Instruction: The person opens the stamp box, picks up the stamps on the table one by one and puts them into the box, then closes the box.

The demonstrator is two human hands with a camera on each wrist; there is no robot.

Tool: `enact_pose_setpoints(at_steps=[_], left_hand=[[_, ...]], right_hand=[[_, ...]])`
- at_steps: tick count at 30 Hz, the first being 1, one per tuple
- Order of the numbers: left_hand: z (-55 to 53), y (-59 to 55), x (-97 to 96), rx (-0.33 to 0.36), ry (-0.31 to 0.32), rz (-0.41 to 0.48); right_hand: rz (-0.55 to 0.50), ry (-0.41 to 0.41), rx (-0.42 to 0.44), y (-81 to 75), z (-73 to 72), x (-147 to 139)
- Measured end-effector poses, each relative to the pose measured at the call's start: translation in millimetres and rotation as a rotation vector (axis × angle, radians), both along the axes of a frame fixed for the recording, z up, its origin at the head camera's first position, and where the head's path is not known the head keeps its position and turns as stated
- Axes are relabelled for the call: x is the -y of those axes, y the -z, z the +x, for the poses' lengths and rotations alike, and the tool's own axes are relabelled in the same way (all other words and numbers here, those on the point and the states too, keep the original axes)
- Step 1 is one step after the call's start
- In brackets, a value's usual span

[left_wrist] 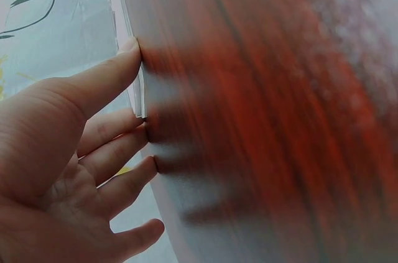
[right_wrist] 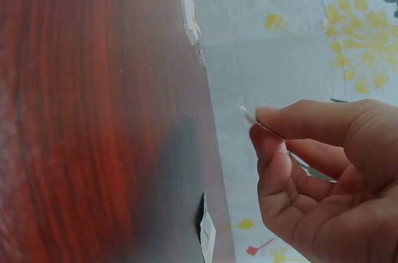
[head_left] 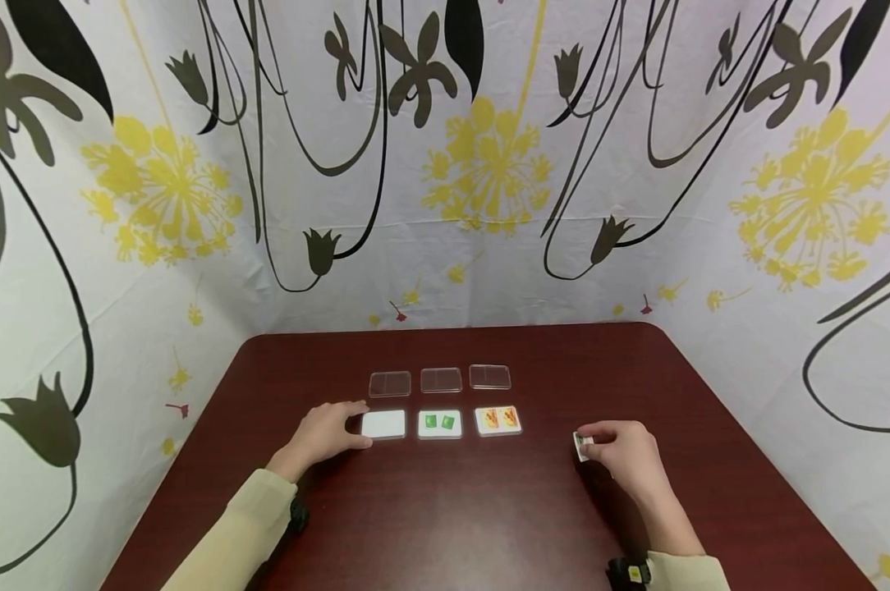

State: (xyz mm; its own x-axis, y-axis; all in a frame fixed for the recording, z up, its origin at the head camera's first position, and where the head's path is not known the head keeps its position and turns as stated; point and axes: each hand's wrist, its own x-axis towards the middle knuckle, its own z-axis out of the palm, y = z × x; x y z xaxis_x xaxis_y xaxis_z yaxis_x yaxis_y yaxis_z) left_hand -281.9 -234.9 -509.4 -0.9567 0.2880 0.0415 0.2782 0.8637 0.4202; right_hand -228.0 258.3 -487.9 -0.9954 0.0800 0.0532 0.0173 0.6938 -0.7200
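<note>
On the table, my left hand (head_left: 323, 435) grips the left end of a shallow white box (head_left: 383, 424), thumb at its near edge and index finger at its far corner. No contents show inside this box. Beside it stand a white box with two green squares (head_left: 440, 423) and another with two orange packets (head_left: 498, 419). Farther right, my right hand (head_left: 626, 451) pinches something thin and white (right_wrist: 247, 114) between thumb and fingertips. The fingers hide most of it. Below that hand, the right wrist view shows a small packet with a serrated edge (right_wrist: 208, 232).
Behind the boxes lie three clear plastic lids (head_left: 441, 380) in a row. All stand on a dark red-brown wooden table (head_left: 445, 509). A white cloth printed with flowers (head_left: 474, 271) hangs around the table's back and sides.
</note>
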Motion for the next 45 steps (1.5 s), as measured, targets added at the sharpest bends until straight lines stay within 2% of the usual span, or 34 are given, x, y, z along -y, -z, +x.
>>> enact_pose_setpoints(at_steps=[8,21,31,45], left_hand=[[2.4,2.2,1.7,0.010,-0.002,-0.002],[1.5,-0.4,0.4,-0.002,0.003,0.016],[0.9,0.6,1.3,-0.008,0.004,0.003],[1.9,-0.4,0.5,-0.010,0.004,0.005]], right_hand=[[-0.019,0.016,0.002,-1.4,-1.7,-0.3],[-0.027,-0.010,-0.079,-12.9,-7.1,13.0],[-0.058,-0.082,-0.113,-17.5,-17.5,30.4],[-0.193,-0.197,-0.102,-25.5,-28.4,65.4]])
